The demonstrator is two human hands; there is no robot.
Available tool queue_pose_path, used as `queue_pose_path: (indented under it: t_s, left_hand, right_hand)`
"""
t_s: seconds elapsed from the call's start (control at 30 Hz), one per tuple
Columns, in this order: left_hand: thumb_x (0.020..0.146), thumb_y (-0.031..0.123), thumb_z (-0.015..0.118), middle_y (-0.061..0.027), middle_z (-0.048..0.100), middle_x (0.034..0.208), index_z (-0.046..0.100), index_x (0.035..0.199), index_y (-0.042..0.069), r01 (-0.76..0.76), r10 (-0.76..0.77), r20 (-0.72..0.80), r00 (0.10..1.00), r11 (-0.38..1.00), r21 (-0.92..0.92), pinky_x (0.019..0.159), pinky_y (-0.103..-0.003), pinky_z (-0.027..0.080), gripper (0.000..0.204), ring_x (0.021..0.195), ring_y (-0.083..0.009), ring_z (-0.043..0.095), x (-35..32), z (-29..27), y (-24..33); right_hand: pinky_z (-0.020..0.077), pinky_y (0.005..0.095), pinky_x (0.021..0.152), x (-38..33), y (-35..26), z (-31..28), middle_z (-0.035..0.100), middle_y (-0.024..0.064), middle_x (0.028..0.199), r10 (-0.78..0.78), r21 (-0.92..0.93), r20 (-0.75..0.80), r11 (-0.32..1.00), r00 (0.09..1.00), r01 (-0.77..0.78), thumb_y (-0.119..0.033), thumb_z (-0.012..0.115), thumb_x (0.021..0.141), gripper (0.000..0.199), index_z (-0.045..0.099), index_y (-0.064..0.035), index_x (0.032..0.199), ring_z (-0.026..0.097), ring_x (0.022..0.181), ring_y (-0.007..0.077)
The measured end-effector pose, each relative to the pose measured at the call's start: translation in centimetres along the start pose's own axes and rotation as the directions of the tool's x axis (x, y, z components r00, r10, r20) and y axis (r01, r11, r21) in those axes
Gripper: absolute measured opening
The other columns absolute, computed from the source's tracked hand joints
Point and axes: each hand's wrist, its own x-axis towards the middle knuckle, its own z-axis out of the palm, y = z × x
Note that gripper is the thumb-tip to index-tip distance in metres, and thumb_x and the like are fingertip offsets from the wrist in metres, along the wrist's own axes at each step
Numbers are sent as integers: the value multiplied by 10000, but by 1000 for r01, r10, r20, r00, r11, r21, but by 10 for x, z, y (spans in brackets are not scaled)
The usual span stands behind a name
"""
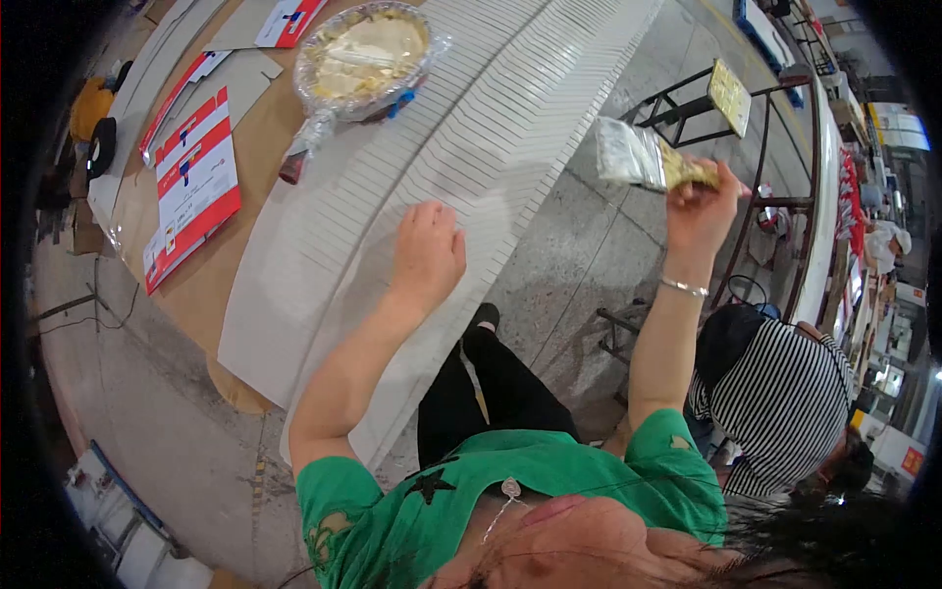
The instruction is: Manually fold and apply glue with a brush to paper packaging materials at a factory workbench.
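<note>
My left hand [427, 253] lies palm down, fingers slightly spread, on a long fanned-out row of overlapping white cards [471, 128] that runs along the table. My right hand [705, 204] is raised out over the floor beside the table and grips a small clear plastic packet [638, 157] with yellowish contents; a thin bracelet shows on that wrist. A round bowl of yellowish material wrapped in clear plastic [365, 57] sits on the table beyond the cards.
Red and white printed cards [196, 182] lie on the brown table top [211, 285]. A metal-framed stool [706, 98] stands on the speckled floor. A person in a striped shirt [780, 398] sits close on the right, beside a long white workbench [822, 196].
</note>
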Motion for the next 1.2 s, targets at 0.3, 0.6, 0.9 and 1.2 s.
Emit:
queue_pose_path:
  t_s: [0.3,0.6,0.9,1.2]
  left_hand:
    - [725,308,690,-210,464,1156,487,1134,-39,55,-126,221,967,951,304,846,-442,418,574,1064,-371,445,44,51,61]
    - [709,332,724,-309,345,1263,319,1271,-60,60,-363,371,855,780,623,866,-551,420,796,1177,-481,348,65,49,70]
    - [720,111,635,-275,446,1132,323,1182,-53,-38,-392,432,812,704,709,871,-466,437,581,1047,-448,471,68,62,74]
    - [704,24,524,-310,498,955,368,1077,-72,16,-201,578,791,951,309,763,-497,432,415,849,-469,522,83,28,59]
  right_hand:
    - [384,264,517,-30,17,-72,598,129,932,36,-138,60,990,998,-27,-258,422,903,286,561,-11,872,492,570,143]
    - [389,255,490,-21,32,-109,582,143,961,-71,-179,63,981,996,81,-142,454,902,183,545,-3,826,477,535,134]
    - [425,252,485,-18,46,-109,574,149,929,-52,-257,197,961,979,103,-107,454,880,206,569,55,826,515,564,153]
    - [426,246,463,-4,67,-83,573,150,915,-91,-322,267,930,959,178,-87,460,881,195,566,60,807,516,535,140]
